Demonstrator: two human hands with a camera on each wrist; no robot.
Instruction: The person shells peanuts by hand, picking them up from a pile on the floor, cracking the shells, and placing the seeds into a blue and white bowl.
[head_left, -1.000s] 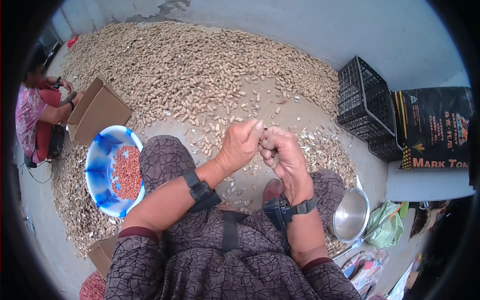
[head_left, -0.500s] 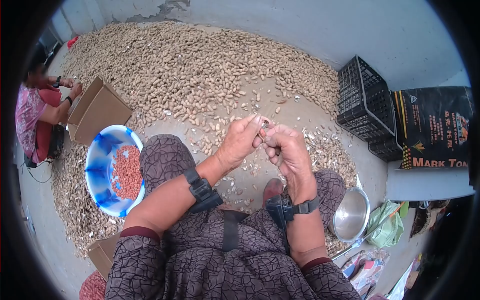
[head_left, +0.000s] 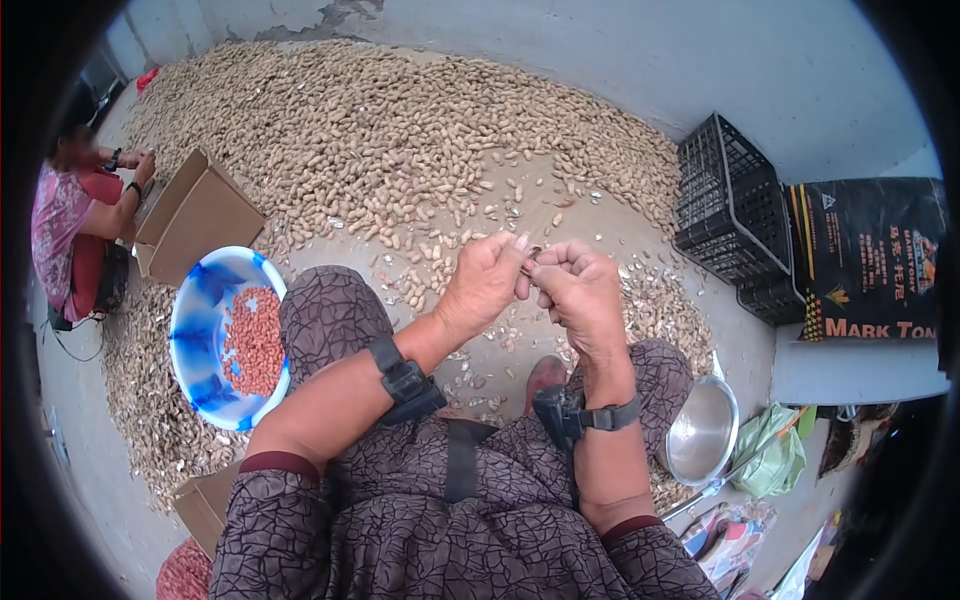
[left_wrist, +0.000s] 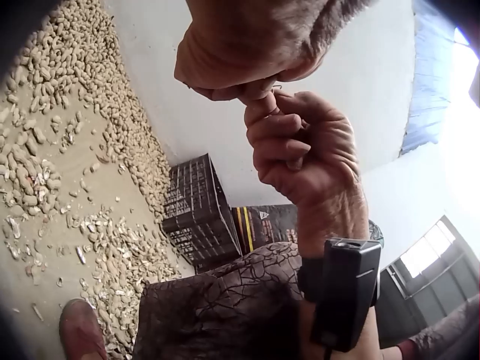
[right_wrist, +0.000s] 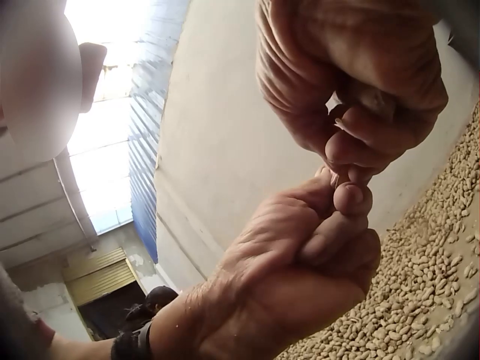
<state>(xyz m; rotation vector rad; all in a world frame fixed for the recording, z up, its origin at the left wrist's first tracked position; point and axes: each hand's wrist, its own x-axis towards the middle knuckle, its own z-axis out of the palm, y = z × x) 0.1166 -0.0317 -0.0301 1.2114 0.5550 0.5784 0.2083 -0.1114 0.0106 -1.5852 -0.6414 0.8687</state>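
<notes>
Both hands meet at the fingertips above the floor, pinching a small brown peanut [head_left: 531,262] from either side. The left hand [head_left: 480,285] has its thumb and forefinger on one end, and the right hand [head_left: 587,300] grips the other with curled fingers. In the left wrist view the left hand [left_wrist: 255,49] hides most of the peanut, and the right hand [left_wrist: 307,154] shows its folded fingers. Seen from the right wrist, the right hand [right_wrist: 356,82] is above the left hand [right_wrist: 300,262]; their fingertips nearly touch. Whether the shell is split cannot be told.
A blue-and-white basin [head_left: 190,350] with reddish kernels is beside one knee. Unshelled peanuts [head_left: 350,130] are heaped along the wall. Cardboard box [head_left: 205,225], black crate [head_left: 735,200], metal bowl [head_left: 702,432] and green bag [head_left: 770,455] stand around. Another person [head_left: 65,220] sits at far left.
The fingertips have parted slightly and the right hand has turned. A reddish kernel seen between them half a second ago is no longer distinct. The other person's hands have come together.
</notes>
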